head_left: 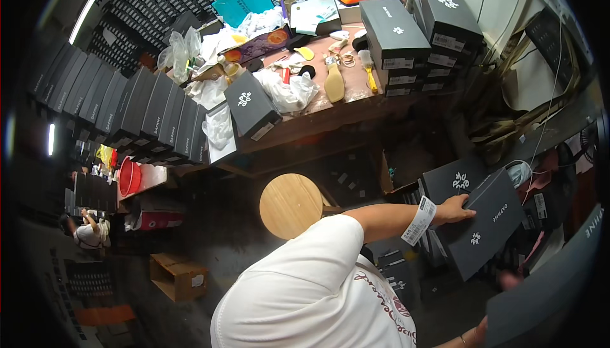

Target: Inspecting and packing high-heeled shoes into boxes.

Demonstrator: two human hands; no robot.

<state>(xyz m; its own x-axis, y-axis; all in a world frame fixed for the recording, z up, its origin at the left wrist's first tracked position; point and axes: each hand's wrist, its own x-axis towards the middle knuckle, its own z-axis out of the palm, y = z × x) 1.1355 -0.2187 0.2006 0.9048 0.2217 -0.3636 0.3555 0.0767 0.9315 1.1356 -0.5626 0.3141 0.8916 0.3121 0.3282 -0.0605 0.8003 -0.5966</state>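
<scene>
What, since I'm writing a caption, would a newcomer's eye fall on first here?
Probably the round, pale wooden stool near the middle, bright against the dark floor. After that, perhaps the white-sleeved left arm stretched out to a dark box at right, and the long row of similar boxes along the left.

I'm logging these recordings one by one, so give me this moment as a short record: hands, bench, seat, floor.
Left hand: on the edge of a dark grey box
Left wrist: white paper tag
Right hand: at a large grey panel, perhaps a lid; mostly hidden
Bench: pale-soled shoe, yellow-handled brush, stacked boxes
Seat: round wooden stool
Floor: open cardboard carton
</scene>
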